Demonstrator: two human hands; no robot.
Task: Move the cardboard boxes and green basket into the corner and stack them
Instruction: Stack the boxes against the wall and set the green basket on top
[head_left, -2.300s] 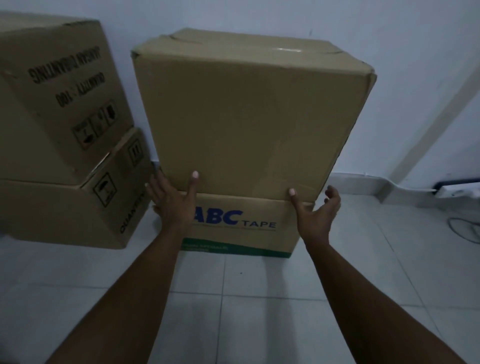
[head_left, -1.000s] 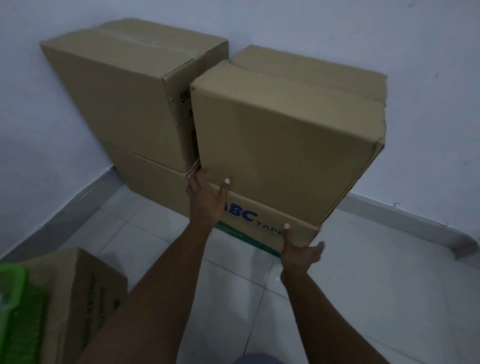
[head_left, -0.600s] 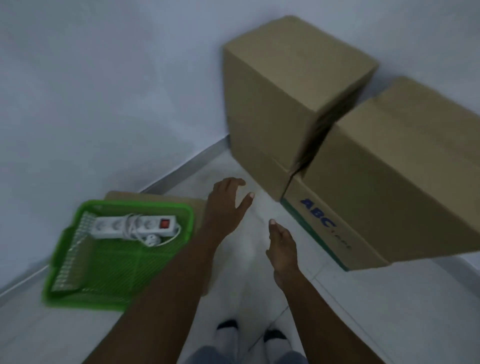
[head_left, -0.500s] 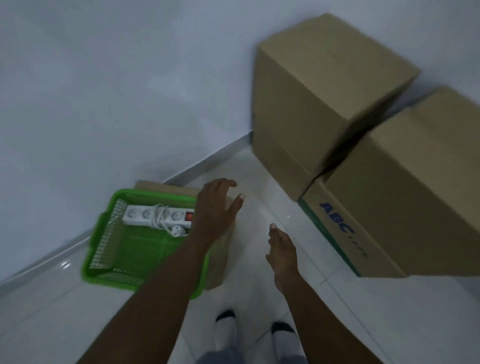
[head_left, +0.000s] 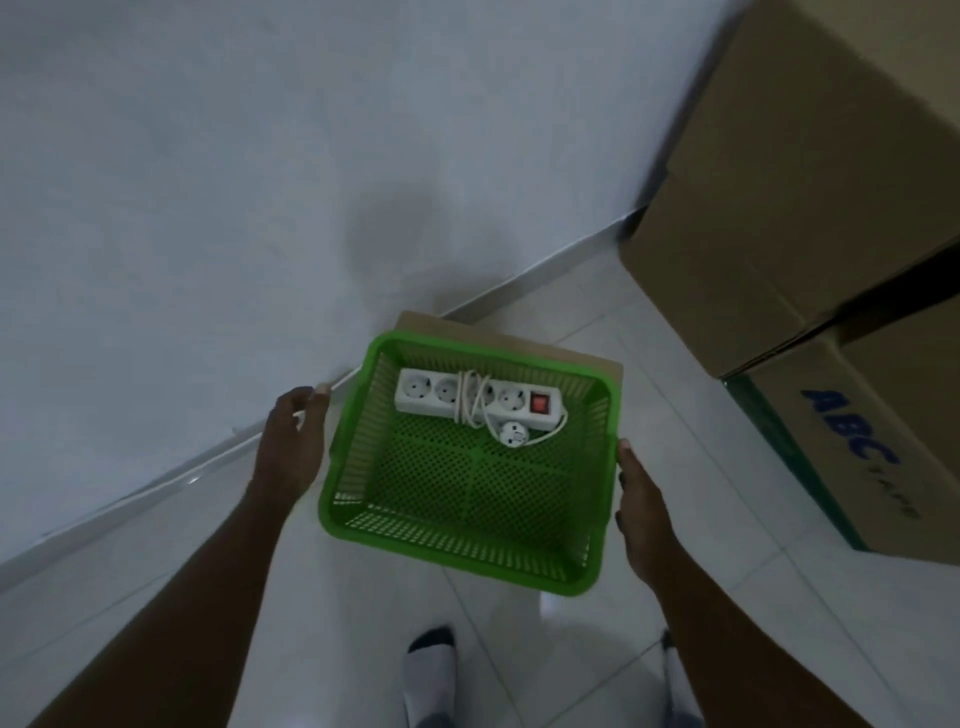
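Basket (head_left: 467, 486) between left hand (head_left: 291, 452), right hand (head_left: 641, 514), outstretched

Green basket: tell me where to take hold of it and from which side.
Take the green basket by its out-turned rim on both long sides, left hand from the left, right hand from the right. The rim gives a lip to hook under; grip slightly past the middle, since the power strip lies at the far end.
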